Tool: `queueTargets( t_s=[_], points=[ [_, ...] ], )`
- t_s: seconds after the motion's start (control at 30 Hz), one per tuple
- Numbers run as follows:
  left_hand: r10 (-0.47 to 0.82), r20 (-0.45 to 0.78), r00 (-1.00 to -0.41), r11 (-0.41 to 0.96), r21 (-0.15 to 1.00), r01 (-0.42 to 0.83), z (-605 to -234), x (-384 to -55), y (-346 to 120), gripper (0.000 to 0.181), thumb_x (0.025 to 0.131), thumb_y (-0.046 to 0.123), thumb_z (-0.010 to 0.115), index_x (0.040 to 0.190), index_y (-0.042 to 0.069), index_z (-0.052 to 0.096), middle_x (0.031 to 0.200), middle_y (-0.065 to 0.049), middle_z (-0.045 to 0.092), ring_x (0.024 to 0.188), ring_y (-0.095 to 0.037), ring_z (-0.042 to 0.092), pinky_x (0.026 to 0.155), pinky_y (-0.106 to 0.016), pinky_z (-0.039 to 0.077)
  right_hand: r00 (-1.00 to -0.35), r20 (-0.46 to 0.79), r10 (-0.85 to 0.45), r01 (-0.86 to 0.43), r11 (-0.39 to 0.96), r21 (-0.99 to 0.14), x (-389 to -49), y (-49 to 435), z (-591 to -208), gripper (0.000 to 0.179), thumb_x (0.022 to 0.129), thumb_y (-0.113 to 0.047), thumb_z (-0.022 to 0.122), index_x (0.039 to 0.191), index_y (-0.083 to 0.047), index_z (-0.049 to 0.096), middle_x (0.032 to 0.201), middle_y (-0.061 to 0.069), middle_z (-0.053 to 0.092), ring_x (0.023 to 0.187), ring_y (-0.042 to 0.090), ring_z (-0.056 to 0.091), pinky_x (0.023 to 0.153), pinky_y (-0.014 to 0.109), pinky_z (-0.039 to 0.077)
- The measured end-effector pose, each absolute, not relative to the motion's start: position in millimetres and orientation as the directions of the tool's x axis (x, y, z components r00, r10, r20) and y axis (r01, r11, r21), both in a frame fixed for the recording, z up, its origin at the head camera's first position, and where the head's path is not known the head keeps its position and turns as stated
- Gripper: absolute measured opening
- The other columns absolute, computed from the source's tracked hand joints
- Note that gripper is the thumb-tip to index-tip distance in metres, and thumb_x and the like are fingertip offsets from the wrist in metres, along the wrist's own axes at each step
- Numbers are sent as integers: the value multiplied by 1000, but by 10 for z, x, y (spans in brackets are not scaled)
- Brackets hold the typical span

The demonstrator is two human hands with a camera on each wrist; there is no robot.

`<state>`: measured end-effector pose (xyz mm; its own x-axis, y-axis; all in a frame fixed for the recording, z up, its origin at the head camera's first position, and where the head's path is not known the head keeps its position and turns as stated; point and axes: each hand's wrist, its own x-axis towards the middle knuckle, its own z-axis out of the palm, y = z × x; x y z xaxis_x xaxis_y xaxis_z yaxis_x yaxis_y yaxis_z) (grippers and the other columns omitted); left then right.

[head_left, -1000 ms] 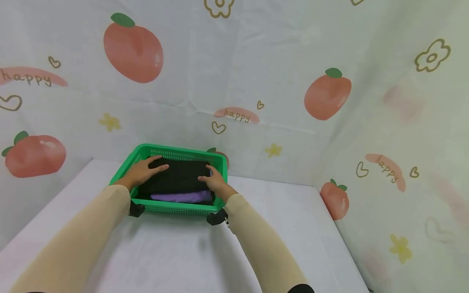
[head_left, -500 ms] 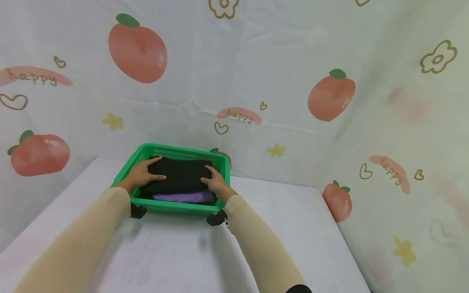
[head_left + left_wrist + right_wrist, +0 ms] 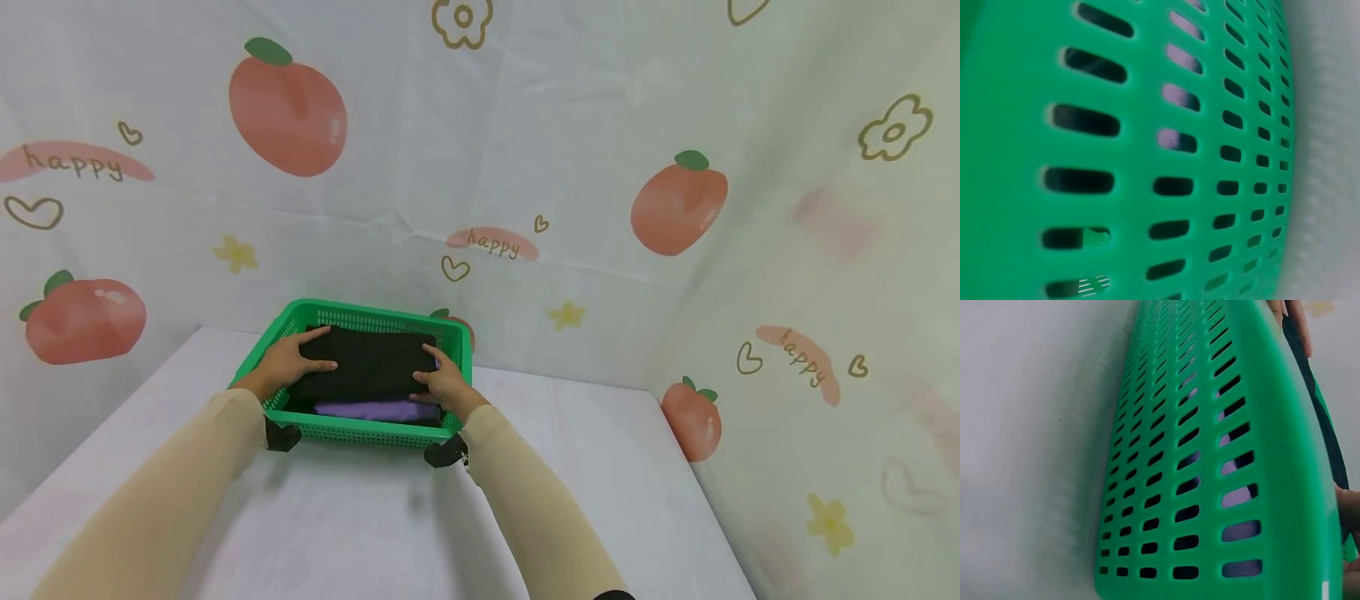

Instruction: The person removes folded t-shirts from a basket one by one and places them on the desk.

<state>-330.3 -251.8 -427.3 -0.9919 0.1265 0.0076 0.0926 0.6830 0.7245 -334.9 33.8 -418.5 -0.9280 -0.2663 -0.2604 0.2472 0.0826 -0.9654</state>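
A green plastic basket (image 3: 352, 427) with slotted walls stands on the white table. In it lies a folded black cloth (image 3: 375, 367), with a purple cloth (image 3: 367, 410) showing below its near edge. My left hand (image 3: 283, 362) holds the black cloth by its left end, thumb on top and a finger at the far corner. At the right end my right hand (image 3: 448, 383) grips it, thumb on top and some fingers lower down. The left wrist view shows mostly the basket's slotted wall (image 3: 1129, 200). In the right wrist view, part of the right hand (image 3: 1349, 512) appears beyond the rim.
A white sheet printed with fruit, hearts and flowers (image 3: 566, 315) hangs behind and to the right of the table. The white tabletop (image 3: 570, 467) extends in front of the basket and to its right. Dark wrist-worn pieces (image 3: 446, 452) sit near the basket's front wall.
My hands have settled onto the ends of the black cloth, and lower fingers of the right hand now show. The cloth's near edge looks slightly lifted. The view has shifted a little.
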Motion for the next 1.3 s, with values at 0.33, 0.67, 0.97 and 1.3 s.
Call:
queueTargets(
  t_s=[0.33,0.67,0.97,1.3],
  points=[
    [125,18,-992,705,702,101,-4289,-3306,-2486,88,88,33,74,156,6,26,155,-39,15,138,-59,22,108,-68,27,-930,-268,-251,256,78,-963,-3369,323,-4215,68,97,8,53,155,-22,34,159,23,22,117,45,59,85,46,58],
    [118,31,-992,719,687,107,-4281,-3310,-2521,87,88,32,75,155,7,27,155,-39,14,137,-60,21,107,-69,27,-933,-266,-242,251,92,-964,-3377,288,-4239,68,98,7,52,155,-25,33,163,18,12,118,43,59,85,44,58],
    [116,33,-993,708,698,105,-4266,-3288,-2519,87,88,32,75,155,7,28,155,-38,16,138,-58,21,107,-69,27,-926,-278,-256,274,55,-960,-3363,322,-4227,70,97,11,49,156,-24,32,162,20,13,124,43,53,91,50,54],
    [131,24,-991,665,739,106,-4106,-3290,-2432,85,90,33,73,157,9,25,156,-37,13,138,-57,23,108,-68,29,-916,-266,-299,292,-45,-955,-3371,477,-3997,71,99,11,44,157,-24,27,162,22,12,139,41,38,106,55,42]
  ],
)
